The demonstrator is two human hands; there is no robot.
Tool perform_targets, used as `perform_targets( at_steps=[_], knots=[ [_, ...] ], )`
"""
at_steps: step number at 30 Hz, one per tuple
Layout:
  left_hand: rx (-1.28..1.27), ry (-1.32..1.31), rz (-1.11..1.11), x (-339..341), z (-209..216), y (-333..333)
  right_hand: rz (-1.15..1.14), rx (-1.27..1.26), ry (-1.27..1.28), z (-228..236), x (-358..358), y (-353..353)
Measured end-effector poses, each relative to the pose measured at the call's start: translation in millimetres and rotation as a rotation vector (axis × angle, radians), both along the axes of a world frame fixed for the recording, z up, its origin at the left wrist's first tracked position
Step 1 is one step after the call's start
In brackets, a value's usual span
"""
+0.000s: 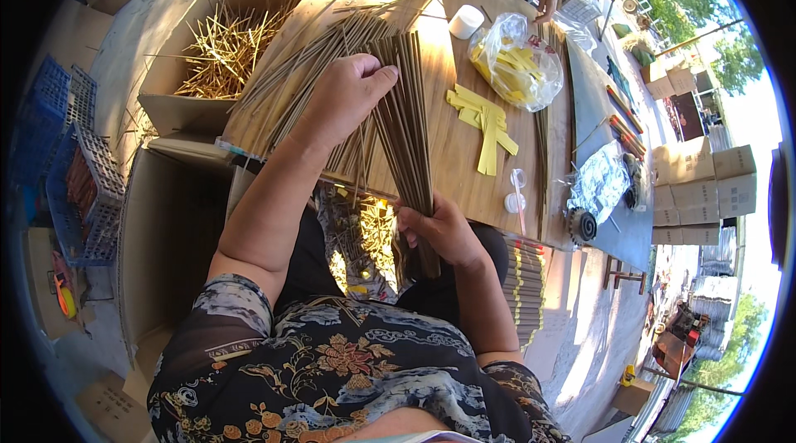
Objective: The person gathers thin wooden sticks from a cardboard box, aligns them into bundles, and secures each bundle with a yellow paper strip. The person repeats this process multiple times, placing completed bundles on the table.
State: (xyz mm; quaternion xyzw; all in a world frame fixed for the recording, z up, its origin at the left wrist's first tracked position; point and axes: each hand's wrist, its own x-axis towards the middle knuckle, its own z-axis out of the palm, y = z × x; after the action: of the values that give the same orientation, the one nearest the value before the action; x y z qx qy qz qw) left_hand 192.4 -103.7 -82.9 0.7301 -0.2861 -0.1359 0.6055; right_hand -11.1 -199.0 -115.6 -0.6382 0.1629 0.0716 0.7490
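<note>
A fanned bundle of thin brown sticks stands tilted in front of me, over the table's near edge. Its lower part is wrapped by my right hand, fingers closed round it. At the bundle's upper left edge, my left hand is closed, thumb and forefinger pinched together on sticks there; how many is hidden. Behind and below my left arm, a loose heap of similar sticks lies spread on the wooden table. Yellow paper strips lie to the right of the bundle.
A clear bag of yellow strips and a white cup stand farther back. On the left are a carton of stick pieces and an open carton. Banded bundles sit at lower right. Another person's hand shows across the table.
</note>
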Motion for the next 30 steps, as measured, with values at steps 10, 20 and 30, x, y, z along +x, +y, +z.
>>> perform_targets(
  at_steps=[10, 20, 30],
  knots=[
    [-0.561, 0.317, 0.1, 34, 33, 51, 0.007, 0.115, 0.063, 4, -4, -4],
    [-1.199, 0.151, 0.629, 122, -1, 127, -0.041, 0.298, 0.018, 0, -10, -16],
    [-0.833, 0.613, 0.624, 147, -58, 78, -0.058, 0.412, -0.055, 1, -5, -10]
  ],
)
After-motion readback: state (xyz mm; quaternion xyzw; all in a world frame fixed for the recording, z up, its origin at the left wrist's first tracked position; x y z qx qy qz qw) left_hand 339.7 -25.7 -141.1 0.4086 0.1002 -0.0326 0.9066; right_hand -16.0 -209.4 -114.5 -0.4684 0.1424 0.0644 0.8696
